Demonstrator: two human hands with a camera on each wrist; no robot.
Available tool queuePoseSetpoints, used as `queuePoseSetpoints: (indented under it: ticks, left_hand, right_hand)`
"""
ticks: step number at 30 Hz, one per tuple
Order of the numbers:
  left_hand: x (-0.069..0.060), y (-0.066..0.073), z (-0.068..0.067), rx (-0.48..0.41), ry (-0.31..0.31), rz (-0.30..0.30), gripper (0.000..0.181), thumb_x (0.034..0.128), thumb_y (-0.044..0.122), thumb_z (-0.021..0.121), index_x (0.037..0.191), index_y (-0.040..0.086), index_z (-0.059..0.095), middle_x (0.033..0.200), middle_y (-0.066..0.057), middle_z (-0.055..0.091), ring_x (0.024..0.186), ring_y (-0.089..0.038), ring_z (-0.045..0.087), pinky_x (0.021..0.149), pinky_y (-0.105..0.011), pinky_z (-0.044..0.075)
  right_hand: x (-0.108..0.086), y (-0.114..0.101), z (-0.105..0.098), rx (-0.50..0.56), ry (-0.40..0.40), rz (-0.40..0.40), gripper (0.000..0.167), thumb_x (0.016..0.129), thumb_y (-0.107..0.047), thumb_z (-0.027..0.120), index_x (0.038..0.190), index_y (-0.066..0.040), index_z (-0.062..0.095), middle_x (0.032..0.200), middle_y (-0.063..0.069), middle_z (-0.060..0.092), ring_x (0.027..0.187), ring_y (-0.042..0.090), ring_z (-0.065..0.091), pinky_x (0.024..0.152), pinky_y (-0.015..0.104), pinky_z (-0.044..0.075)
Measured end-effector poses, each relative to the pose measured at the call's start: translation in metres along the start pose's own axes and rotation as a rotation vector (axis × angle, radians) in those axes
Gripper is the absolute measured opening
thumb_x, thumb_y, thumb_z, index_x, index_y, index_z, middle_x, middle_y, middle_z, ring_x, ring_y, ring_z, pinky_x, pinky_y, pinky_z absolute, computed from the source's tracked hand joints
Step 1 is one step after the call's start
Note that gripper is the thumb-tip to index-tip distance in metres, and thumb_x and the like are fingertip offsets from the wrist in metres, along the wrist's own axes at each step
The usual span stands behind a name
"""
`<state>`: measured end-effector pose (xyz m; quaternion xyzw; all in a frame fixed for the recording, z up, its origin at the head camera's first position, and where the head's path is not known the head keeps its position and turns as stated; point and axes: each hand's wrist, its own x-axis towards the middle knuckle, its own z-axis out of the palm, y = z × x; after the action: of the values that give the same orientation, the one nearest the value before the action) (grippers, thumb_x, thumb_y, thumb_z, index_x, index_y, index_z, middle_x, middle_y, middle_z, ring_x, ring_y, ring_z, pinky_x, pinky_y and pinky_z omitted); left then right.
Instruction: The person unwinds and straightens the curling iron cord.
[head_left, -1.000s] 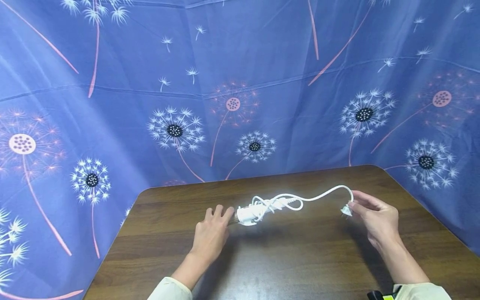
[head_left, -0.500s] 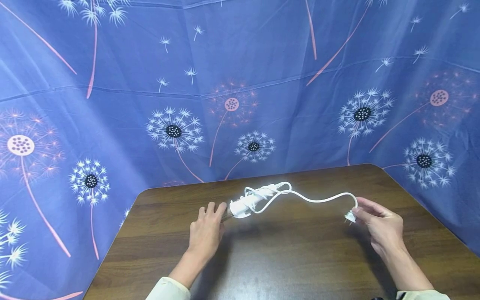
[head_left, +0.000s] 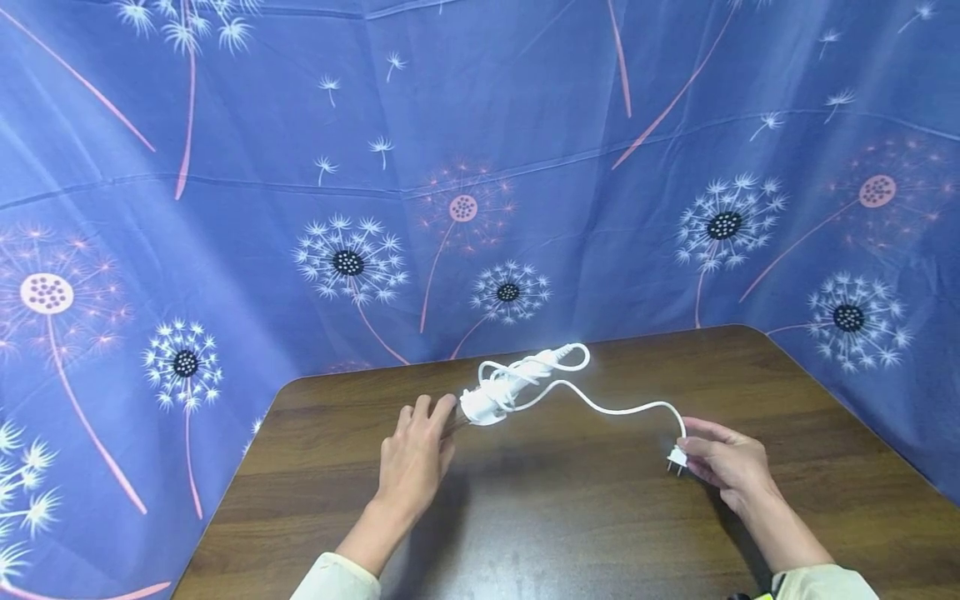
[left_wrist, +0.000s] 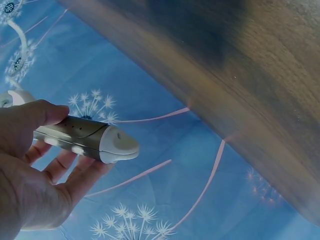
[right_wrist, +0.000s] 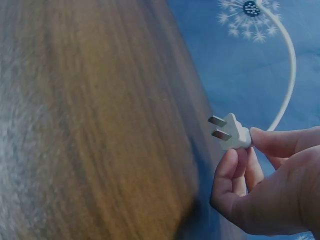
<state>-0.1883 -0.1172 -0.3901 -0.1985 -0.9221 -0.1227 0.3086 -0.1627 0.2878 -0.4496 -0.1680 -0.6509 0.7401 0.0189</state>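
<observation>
A white device (head_left: 483, 405) with a grey-brown handle (left_wrist: 75, 134) is held above the table by my left hand (head_left: 412, 458), thumb on one side and fingers on the other. White cord (head_left: 626, 411) loops around the device's body and runs right to a two-prong plug (head_left: 677, 457). My right hand (head_left: 731, 467) pinches that plug between thumb and fingertips. In the right wrist view the metal prongs of the plug (right_wrist: 234, 132) point left, away from the right hand (right_wrist: 275, 185). The left wrist view shows the rounded white end of the handle past the left hand (left_wrist: 40, 175).
Beneath both hands lies a brown wood-grain table (head_left: 570, 517) with rounded far corners. A blue curtain (head_left: 570, 233) with dandelion prints hangs behind and beside it. Part of a dark and yellow-green object shows at the bottom edge, by the right sleeve (head_left: 825, 583).
The device's corded end has swung up and away toward the curtain. My right hand has moved slightly left and nearer with the plug, whose prongs now point downward. The left hand keeps its hold.
</observation>
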Motion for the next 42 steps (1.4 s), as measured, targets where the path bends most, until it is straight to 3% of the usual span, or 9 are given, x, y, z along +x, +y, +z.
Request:
queuePoseSetpoints:
  ticks: [10, 14, 17, 19, 24, 34, 42]
  left_hand:
    - [0.000, 0.002, 0.002, -0.018, 0.004, 0.032, 0.057, 0.0671, 0.005, 0.079, 0.116, 0.022, 0.056, 0.095, -0.003, 0.058, 0.079, -0.025, 0.058, 0.039, -0.032, 0.042]
    - [0.000, 0.002, 0.003, -0.016, 0.000, 0.034, 0.058, 0.0675, 0.006, 0.079, 0.118, 0.023, 0.056, 0.096, -0.003, 0.058, 0.081, -0.025, 0.059, 0.040, -0.033, 0.041]
    - [0.001, 0.002, 0.003, -0.020, 0.002, 0.041, 0.058, 0.0671, 0.006, 0.080, 0.118, 0.022, 0.056, 0.096, -0.003, 0.058, 0.082, -0.026, 0.059, 0.039, -0.033, 0.041]
    - [0.001, 0.002, 0.003, -0.023, 0.004, 0.043, 0.058, 0.0668, 0.005, 0.079, 0.118, 0.022, 0.057, 0.096, -0.003, 0.058, 0.082, -0.026, 0.059, 0.039, -0.033, 0.041]
    - [0.002, 0.003, 0.003, -0.021, 0.007, 0.054, 0.058, 0.0666, 0.005, 0.078, 0.117, 0.022, 0.057, 0.096, -0.002, 0.057, 0.080, -0.024, 0.057, 0.039, -0.032, 0.040]
    - [0.003, 0.006, 0.001, -0.027, 0.016, 0.061, 0.059, 0.0650, 0.005, 0.080, 0.116, 0.022, 0.056, 0.095, -0.002, 0.058, 0.080, -0.024, 0.057, 0.038, -0.032, 0.039]
    - [0.004, 0.008, 0.000, -0.038, 0.027, 0.080, 0.059, 0.0650, 0.006, 0.082, 0.116, 0.021, 0.057, 0.095, -0.003, 0.058, 0.079, -0.024, 0.057, 0.039, -0.031, 0.040]
  right_hand:
    - [0.004, 0.004, 0.005, -0.126, 0.089, -0.045, 0.040, 0.081, 0.004, 0.067, 0.077, -0.035, 0.071, 0.067, -0.006, 0.069, 0.062, 0.005, 0.065, 0.059, 0.023, 0.055]
    - [0.008, 0.006, 0.006, -0.212, 0.120, -0.071, 0.028, 0.080, 0.004, 0.066, 0.101, -0.012, 0.074, 0.071, -0.003, 0.070, 0.063, 0.008, 0.067, 0.062, 0.025, 0.057]
    - [0.010, 0.006, 0.007, -0.334, 0.136, -0.102, 0.040, 0.081, 0.003, 0.065, 0.120, 0.008, 0.061, 0.074, 0.002, 0.071, 0.063, 0.010, 0.067, 0.061, 0.026, 0.056]
    - [0.010, 0.005, 0.009, -0.428, 0.152, -0.125, 0.047, 0.081, 0.000, 0.065, 0.125, 0.012, 0.054, 0.076, 0.007, 0.072, 0.062, 0.010, 0.066, 0.059, 0.024, 0.055]
    - [0.009, 0.005, 0.012, -0.613, 0.205, -0.181, 0.045, 0.080, -0.005, 0.065, 0.122, 0.009, 0.058, 0.082, 0.012, 0.073, 0.063, 0.006, 0.062, 0.056, 0.021, 0.047]
    - [0.007, 0.004, 0.015, -0.639, 0.235, -0.220, 0.039, 0.083, -0.009, 0.066, 0.119, 0.006, 0.061, 0.085, 0.011, 0.072, 0.066, 0.004, 0.060, 0.057, 0.020, 0.045]
    - [0.007, -0.004, 0.021, -0.556, 0.229, -0.251, 0.039, 0.085, -0.010, 0.068, 0.120, 0.006, 0.060, 0.085, 0.007, 0.070, 0.067, 0.004, 0.060, 0.059, 0.020, 0.049]
